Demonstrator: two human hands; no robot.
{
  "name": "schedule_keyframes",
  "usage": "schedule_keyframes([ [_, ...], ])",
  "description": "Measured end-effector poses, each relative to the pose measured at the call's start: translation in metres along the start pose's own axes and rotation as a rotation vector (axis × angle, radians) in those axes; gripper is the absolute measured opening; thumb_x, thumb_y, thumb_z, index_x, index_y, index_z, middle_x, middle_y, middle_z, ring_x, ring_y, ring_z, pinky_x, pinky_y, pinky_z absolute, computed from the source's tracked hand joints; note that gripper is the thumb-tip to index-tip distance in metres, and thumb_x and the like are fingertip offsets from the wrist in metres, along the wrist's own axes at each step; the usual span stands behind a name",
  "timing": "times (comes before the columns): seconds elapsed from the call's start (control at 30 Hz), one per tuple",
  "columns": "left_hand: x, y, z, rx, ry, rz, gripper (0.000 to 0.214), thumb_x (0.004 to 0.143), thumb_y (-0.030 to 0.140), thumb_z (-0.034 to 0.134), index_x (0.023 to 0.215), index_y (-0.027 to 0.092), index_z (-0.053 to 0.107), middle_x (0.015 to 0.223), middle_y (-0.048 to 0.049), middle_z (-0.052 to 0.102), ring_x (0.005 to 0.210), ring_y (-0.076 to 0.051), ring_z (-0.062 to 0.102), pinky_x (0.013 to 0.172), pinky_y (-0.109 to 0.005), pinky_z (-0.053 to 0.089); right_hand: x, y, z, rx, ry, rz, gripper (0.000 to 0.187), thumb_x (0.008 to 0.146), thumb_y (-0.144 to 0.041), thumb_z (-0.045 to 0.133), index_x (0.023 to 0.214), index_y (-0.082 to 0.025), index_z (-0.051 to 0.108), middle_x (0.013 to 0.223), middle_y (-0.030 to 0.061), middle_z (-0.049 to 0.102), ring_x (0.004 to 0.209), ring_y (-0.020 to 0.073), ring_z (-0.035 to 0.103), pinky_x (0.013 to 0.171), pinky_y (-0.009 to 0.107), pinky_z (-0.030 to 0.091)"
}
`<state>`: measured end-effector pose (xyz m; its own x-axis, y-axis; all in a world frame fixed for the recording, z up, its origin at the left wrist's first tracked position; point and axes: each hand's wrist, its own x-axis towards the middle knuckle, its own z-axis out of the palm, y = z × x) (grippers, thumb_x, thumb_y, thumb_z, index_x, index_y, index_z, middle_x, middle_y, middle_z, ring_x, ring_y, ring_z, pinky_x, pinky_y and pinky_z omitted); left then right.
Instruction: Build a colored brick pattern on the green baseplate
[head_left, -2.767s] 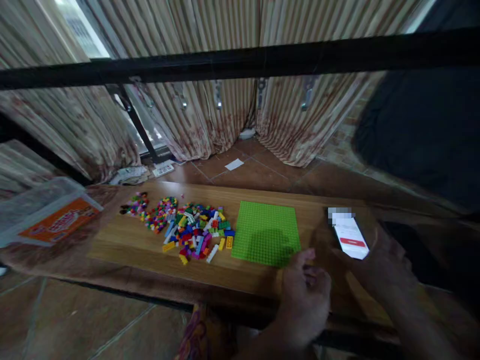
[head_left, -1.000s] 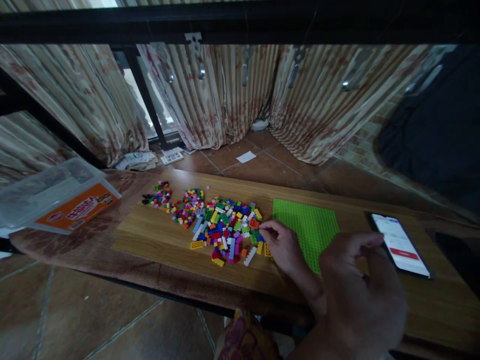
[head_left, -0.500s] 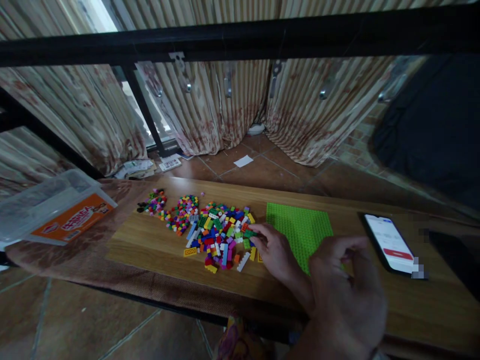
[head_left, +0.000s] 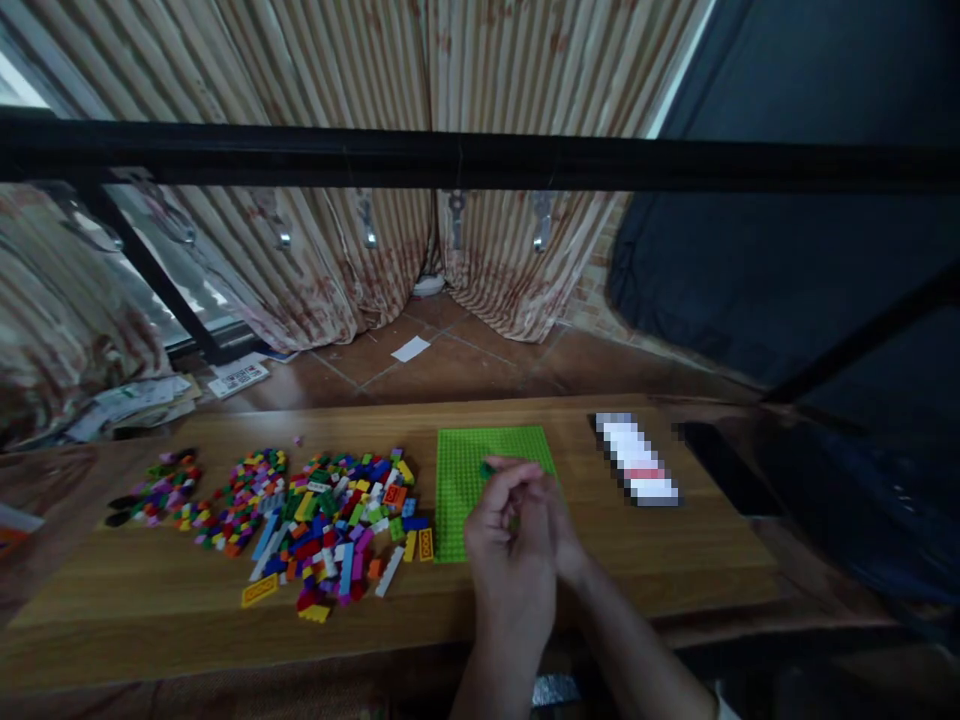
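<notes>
My left hand (head_left: 510, 560) is in front, over the near right part of a green studded baseplate (head_left: 459, 500). Its fingers are curled closed, and I cannot make out what is in them. Just behind it, partly hidden, my right hand (head_left: 553, 515) reaches in from the right with its fingers pinched. A small dark green brick (head_left: 487, 468) shows at the right fingertips, above the baseplate. To the left of the plate lies a loose pile of colourful toy bricks (head_left: 330, 530), of several sizes.
Smaller bricks (head_left: 255, 480) and a further little heap (head_left: 169, 490) continue leftward along the wooden board (head_left: 172, 625). A phone (head_left: 637, 465) lies right of the baseplate, with a dark flat object (head_left: 727, 470) beyond it. A black rail (head_left: 375, 158) crosses before curtains.
My view has turned right. The right hand has left the brick pile with the dark green brick and come over the baseplate. Both hands are now close together.
</notes>
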<state>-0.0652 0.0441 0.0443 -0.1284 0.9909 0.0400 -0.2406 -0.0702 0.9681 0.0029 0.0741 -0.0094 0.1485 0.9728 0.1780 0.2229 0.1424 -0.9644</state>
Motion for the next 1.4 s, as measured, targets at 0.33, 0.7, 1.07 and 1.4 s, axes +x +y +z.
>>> schedule_keyframes([
  [0.33,0.030,-0.017,-0.023,0.221,0.191,-0.010,0.035,0.073,0.031,0.069,0.105,0.016,0.066,0.104,-0.0088,0.069,0.090,-0.019,0.066,0.077,-0.028,0.052,0.015,0.003,-0.013,0.137,0.098,0.037,0.022,0.074,-0.023,0.062,0.093,-0.023,0.072,0.095,0.0047,0.072,0.087,0.0183,0.066,0.084,0.037,0.053],
  [0.7,0.051,-0.030,-0.019,0.299,0.027,-0.147,0.024,0.070,0.024,0.066,0.091,0.014,0.073,0.077,-0.0028,0.071,0.067,-0.013,0.062,0.064,-0.023,0.048,0.014,0.002,-0.024,-0.035,0.025,-0.080,0.024,0.080,-0.018,0.055,0.096,-0.024,0.072,0.095,0.0043,0.071,0.088,0.0187,0.066,0.084,0.036,0.052],
  [1.07,0.069,-0.043,-0.034,0.463,-0.027,-0.118,0.020,0.075,0.019,0.061,0.090,0.015,0.072,0.075,-0.0040,0.070,0.070,-0.015,0.063,0.070,-0.027,0.050,0.020,0.018,-0.046,-0.418,-0.073,-0.105,0.024,0.083,-0.019,0.050,0.096,-0.021,0.070,0.097,0.0081,0.072,0.085,0.0220,0.067,0.081,0.039,0.052],
  [1.4,0.069,-0.042,-0.058,1.248,-0.023,0.062,0.044,0.082,0.017,0.056,0.126,0.011,0.056,0.122,-0.0146,0.062,0.116,-0.026,0.055,0.104,-0.038,0.041,0.031,0.027,-0.063,-0.664,-0.078,0.034,0.026,0.082,-0.020,0.054,0.100,-0.022,0.073,0.098,0.0063,0.075,0.088,0.0229,0.070,0.081,0.036,0.052],
])
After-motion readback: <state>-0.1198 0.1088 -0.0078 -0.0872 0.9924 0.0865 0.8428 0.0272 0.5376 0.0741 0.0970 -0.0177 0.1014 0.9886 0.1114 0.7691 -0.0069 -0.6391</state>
